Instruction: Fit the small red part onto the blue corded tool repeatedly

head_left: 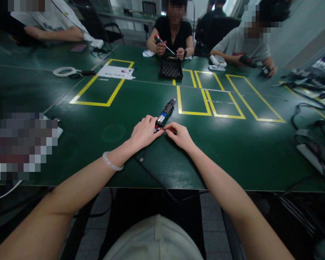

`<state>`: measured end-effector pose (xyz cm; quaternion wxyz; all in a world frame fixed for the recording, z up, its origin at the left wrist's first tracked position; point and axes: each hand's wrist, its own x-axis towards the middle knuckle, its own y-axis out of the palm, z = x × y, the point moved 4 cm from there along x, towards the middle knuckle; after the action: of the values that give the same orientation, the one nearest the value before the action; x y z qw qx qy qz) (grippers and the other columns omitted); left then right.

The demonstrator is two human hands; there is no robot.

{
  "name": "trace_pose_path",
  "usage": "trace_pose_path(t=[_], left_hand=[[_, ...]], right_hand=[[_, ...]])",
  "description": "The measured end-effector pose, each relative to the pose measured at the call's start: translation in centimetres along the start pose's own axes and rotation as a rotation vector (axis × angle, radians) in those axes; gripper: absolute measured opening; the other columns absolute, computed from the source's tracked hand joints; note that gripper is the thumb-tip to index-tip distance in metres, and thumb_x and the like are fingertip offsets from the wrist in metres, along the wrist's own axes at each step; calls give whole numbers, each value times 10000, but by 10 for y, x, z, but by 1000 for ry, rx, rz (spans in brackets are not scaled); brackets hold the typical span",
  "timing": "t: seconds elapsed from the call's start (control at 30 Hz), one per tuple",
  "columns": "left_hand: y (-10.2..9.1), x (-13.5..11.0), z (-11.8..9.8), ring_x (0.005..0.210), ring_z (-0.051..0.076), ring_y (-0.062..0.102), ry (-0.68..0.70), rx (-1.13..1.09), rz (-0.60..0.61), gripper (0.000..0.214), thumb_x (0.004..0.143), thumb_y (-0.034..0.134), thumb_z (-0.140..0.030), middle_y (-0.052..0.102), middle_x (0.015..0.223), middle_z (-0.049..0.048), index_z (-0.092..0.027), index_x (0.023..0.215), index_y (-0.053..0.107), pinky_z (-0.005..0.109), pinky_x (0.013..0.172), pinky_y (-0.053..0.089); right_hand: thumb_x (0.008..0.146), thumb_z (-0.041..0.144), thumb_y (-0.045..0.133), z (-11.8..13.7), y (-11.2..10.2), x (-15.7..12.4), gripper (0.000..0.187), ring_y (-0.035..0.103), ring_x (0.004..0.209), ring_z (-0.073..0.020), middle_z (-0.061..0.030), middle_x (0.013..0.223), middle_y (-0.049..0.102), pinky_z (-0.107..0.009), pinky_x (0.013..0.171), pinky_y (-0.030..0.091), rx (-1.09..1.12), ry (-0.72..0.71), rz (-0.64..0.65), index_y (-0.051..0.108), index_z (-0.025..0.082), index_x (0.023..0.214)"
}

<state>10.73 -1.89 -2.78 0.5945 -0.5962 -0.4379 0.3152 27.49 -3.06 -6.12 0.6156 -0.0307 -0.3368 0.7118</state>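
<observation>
1. The electric power tool (165, 112), its silver and blue-banded insides exposed, lies on the green table (233, 155) in front of the wearer, nose pointing away and slightly right. That angle seems to turn the near end, with its small red and orange parts (159, 129), towards both hands.
2. The left hand (144, 131) is wrapped over the near end, fingers on the left side and thumb across, probably to steady the body.
3. The right hand (180, 135) has thumb and forefinger brought close beside those parts; whether they pinch anything, I cannot tell. 1 hand bracing and 1 at the fine parts looks like a sensible split.
4. A black cord (154, 177) runs below the hands over the table's near edge; a tug there could shift the tool.
5. Bare tabletop extends on either side of the hands, giving the elbows room. The yellow tape outlines (195, 113) begin beyond the right hand.
6. Further out, a black tray (170, 76) sits before a co-worker holding a screwdriver (159, 40); cables (300, 80) bound the right side.
</observation>
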Motion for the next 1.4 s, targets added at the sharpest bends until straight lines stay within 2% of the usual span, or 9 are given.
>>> trace_pose_path(t=[0.13,0.27,0.47,0.67,0.87,0.97,1.1,1.3,1.4], left_hand=[[-1,2,7,1103,336,579,24,81,-17,553,978,551,-503,561,1267,197,-99,1355,530,388,871,472],[0,9,31,1122,364,563,-25,111,-20,573,978,524,-519,550,1292,225,-90,1357,531,425,909,459],[-1,21,103,1163,418,547,-214,90,2,631,965,486,-570,535,1323,250,-96,1378,541,492,933,462],[-12,19,174,1224,413,519,-407,101,-23,656,976,457,-571,506,1379,278,-57,1377,534,504,960,452],[-18,12,229,1257,414,472,-552,149,1,673,998,409,-574,485,1414,295,-13,1357,505,534,998,384],[-18,5,238,1278,362,437,-574,143,-81,619,1022,390,-541,482,1438,219,-44,1380,477,531,1062,317],[-21,-1,230,1280,311,409,-490,108,-242,562,1031,424,-520,449,1447,138,-98,1401,464,489,1088,298],[-24,2,222,1207,311,437,-513,130,-195,446,950,601,-434,505,1371,168,-80,1220,589,437,1017,375],[-24,3,220,1183,304,446,-525,121,-191,422,973,546,-406,514,1347,177,-55,1205,593,439,1009,378]], right_hand=[[891,240,583,-5,-6,0,141,632,766,-167,-48,897,712,-300,745,492,2,11,-7,695,178,950],[901,247,577,-9,-10,0,140,619,754,-164,-44,889,708,-300,737,483,-23,37,-9,696,186,940],[909,250,574,-8,-7,0,133,606,741,-157,-38,879,696,-291,731,477,-43,34,20,694,192,919],[907,239,573,-5,-6,-1,136,585,716,-148,-34,859,691,-281,718,463,-41,30,34,696,183,916],[906,240,573,-3,-5,0,140,574,703,-142,-26,826,679,-274,713,451,-42,29,41,699,178,909],[906,238,573,-3,-6,0,136,567,698,-140,-25,830,678,-274,715,451,-44,26,46,696,181,907],[905,244,576,-3,-6,0,131,564,697,-145,-27,835,679,-280,719,455,-50,26,54,693,187,899],[911,259,574,-4,-6,-1,138,570,708,-146,-28,850,690,-280,726,454,-54,25,60,694,190,903],[907,255,577,-4,-5,0,139,567,703,-145,-31,844,687,-281,725,453,-47,18,60,694,182,904]])
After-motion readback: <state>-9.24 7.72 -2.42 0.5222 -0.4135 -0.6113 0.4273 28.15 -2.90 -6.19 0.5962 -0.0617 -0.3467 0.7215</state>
